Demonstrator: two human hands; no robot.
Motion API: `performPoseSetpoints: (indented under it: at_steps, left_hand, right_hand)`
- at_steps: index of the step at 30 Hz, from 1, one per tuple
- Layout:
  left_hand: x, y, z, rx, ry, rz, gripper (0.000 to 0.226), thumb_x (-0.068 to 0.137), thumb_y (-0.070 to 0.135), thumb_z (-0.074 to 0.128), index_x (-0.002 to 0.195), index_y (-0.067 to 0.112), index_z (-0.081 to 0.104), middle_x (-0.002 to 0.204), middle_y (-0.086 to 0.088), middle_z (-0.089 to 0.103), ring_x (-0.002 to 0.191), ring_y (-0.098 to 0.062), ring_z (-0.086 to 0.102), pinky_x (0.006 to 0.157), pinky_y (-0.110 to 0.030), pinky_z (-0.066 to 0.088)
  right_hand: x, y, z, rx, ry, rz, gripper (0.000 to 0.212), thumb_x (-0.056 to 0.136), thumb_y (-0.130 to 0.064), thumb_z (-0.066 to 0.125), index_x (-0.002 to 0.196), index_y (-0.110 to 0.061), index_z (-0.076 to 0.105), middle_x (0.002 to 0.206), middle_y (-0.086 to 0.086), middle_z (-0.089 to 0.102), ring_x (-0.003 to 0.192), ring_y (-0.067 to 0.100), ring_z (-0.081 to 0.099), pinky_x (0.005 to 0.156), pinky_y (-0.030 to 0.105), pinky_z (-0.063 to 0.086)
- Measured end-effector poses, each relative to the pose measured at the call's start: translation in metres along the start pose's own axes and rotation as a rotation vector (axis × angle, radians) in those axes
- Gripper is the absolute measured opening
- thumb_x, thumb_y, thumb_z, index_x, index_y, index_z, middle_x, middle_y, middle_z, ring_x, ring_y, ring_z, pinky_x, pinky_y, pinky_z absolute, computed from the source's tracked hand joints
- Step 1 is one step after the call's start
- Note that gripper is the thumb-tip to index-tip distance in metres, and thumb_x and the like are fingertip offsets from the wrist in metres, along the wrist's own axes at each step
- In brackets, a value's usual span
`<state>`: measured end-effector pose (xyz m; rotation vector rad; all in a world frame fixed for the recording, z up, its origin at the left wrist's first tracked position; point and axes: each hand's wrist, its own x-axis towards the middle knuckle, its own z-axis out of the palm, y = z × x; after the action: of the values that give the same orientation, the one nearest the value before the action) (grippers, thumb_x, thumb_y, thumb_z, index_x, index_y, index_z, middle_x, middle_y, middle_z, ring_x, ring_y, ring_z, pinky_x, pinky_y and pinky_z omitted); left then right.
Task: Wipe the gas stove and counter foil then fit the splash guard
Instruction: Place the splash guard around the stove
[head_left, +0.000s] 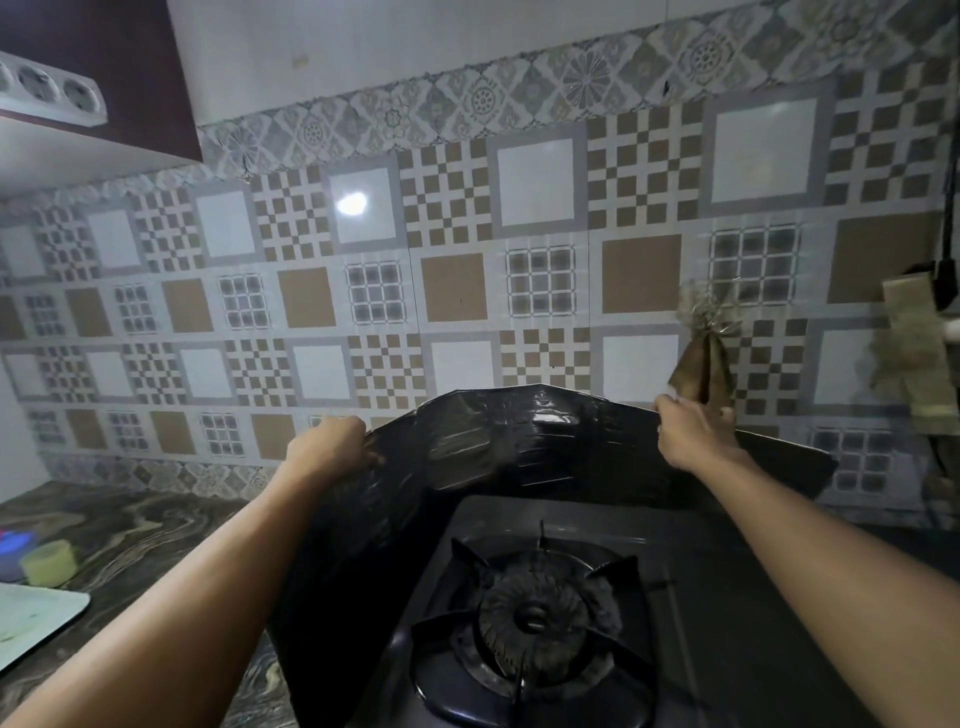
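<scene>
While L hand & R hand grip it, splash guard stands behind stove

text: none legible | labels/brands: none | numbers/signs: none | wall tiles: printed patterns only, no lettering | stove: no readable marking

Both arms reach forward, left grip and right grip curled, knuckles up.
</scene>
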<state>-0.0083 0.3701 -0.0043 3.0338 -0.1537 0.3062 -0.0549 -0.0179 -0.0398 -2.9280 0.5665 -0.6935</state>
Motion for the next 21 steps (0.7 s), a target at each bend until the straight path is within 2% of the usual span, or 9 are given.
performPoseSetpoints:
  at_steps: [3,6,8,10,14,21]
  left_hand:
    - [-0.0024,0.0027,0.0032,0.016,0.038,-0.023,0.014,0.089,0.021,0.059,0.1,0.011,0.061,0.101,-0.009,0.065,0.09,-0.029,0.063,0.079,-0.041,0.053]
    - [-0.0011,0.0036,0.0017,0.021,0.085,-0.02,0.017,0.09,0.011,0.049,0.098,0.011,0.064,0.098,-0.01,0.067,0.084,-0.029,0.065,0.077,-0.043,0.055]
    - [-0.0001,0.0053,-0.0024,0.019,0.075,-0.02,0.016,0.091,0.015,0.049,0.097,0.011,0.064,0.097,-0.009,0.068,0.081,-0.028,0.063,0.073,-0.039,0.052]
    - [0.0001,0.0076,-0.005,0.015,0.028,-0.024,0.016,0.091,0.018,0.051,0.097,0.011,0.064,0.097,-0.009,0.066,0.081,-0.027,0.06,0.072,-0.037,0.049]
    - [-0.0025,0.0077,0.0002,0.035,-0.05,-0.041,0.018,0.088,0.019,0.057,0.102,0.009,0.06,0.11,-0.012,0.064,0.098,-0.03,0.062,0.08,-0.04,0.05]
    - [-0.0094,0.0092,-0.0043,0.164,0.053,-0.066,0.02,0.088,0.025,0.062,0.102,0.012,0.057,0.107,-0.008,0.064,0.096,-0.027,0.063,0.076,-0.037,0.047]
  right_hand:
    - [-0.0044,0.0015,-0.0038,-0.02,0.021,-0.006,0.032,0.089,0.0,0.041,0.113,-0.017,0.053,0.117,0.008,0.06,0.106,0.028,0.054,0.095,0.043,0.033]
    - [-0.0057,0.0014,-0.0067,0.05,0.113,-0.04,0.038,0.09,0.003,0.041,0.116,-0.019,0.056,0.118,0.007,0.061,0.105,0.026,0.054,0.095,0.041,0.034]
    - [-0.0053,0.0015,-0.009,0.091,0.158,-0.048,0.039,0.092,0.002,0.04,0.119,-0.02,0.057,0.121,0.006,0.061,0.106,0.027,0.054,0.094,0.04,0.035]
    - [-0.0064,0.0007,-0.0098,0.078,0.116,-0.042,0.042,0.092,0.002,0.039,0.123,-0.021,0.055,0.125,0.007,0.059,0.109,0.028,0.052,0.096,0.04,0.034]
    - [-0.0107,-0.0011,-0.0041,0.057,0.006,-0.047,0.047,0.089,0.002,0.044,0.131,-0.02,0.048,0.125,0.008,0.057,0.114,0.028,0.052,0.102,0.045,0.033]
    - [-0.008,0.0026,-0.0033,-0.007,0.003,-0.01,0.043,0.084,-0.005,0.053,0.125,-0.016,0.045,0.117,0.007,0.058,0.11,0.027,0.052,0.099,0.047,0.03]
